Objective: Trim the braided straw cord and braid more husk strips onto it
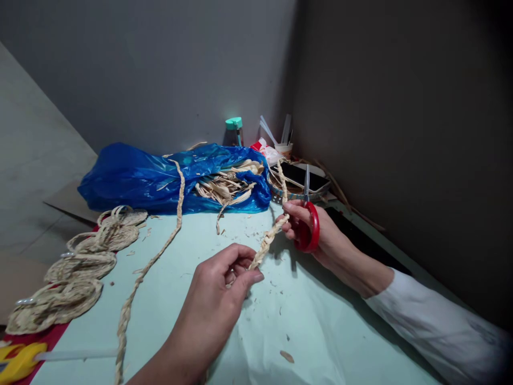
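A braided cord of pale dried husk (266, 246) stretches between my two hands above the table. My left hand (224, 289) pinches its near end between thumb and fingers. Further out, my right hand (300, 224) grips the cord between thumb and fingertips, and the cord's thin end sticks up beyond them. Red-handled scissors (311, 227) hang on my right hand, blades pointing up and away from the cord. A second long braid (160, 251) lies on the table to the left, running from the blue bag toward the near edge.
A blue plastic bag (120, 179) spills dried husks (224, 187) at the back. Several coiled braided pieces (60, 305) line the left side, near a yellow glue gun (20, 361). A phone (300, 176), a teal-lidded jar (233, 131) and a cup (284, 149) stand or lie near the wall.
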Motion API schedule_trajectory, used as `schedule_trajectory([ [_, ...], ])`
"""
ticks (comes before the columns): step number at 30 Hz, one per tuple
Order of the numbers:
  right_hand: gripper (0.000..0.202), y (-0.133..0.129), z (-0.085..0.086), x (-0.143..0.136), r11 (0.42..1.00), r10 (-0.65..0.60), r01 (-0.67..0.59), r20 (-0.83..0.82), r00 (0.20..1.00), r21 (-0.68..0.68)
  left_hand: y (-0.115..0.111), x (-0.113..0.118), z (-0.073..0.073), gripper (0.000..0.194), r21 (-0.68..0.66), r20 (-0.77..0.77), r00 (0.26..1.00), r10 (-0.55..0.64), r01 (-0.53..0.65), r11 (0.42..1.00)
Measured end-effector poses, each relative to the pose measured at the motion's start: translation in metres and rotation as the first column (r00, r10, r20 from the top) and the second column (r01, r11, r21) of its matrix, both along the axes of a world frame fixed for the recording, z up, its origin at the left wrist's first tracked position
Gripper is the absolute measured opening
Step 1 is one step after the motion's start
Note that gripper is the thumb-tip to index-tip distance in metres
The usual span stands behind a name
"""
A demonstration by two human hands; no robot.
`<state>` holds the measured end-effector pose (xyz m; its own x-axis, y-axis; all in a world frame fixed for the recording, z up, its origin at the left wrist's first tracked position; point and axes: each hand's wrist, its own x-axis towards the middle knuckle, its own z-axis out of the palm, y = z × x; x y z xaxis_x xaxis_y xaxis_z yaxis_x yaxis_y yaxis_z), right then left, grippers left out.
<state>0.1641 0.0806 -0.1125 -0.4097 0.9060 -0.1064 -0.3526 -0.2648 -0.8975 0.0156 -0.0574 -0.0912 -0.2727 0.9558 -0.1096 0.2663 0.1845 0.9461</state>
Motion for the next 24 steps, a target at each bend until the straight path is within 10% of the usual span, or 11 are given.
schedule_trajectory([
  [24,0.035,-0.0074,0.0013,0.0027,0.968,0.067,-0.126,0.260,0.963,0.218,0.0065,-0.0068,-0.0030,0.012,0.019,-0.008,0.994,0.113,-0.113,0.993],
])
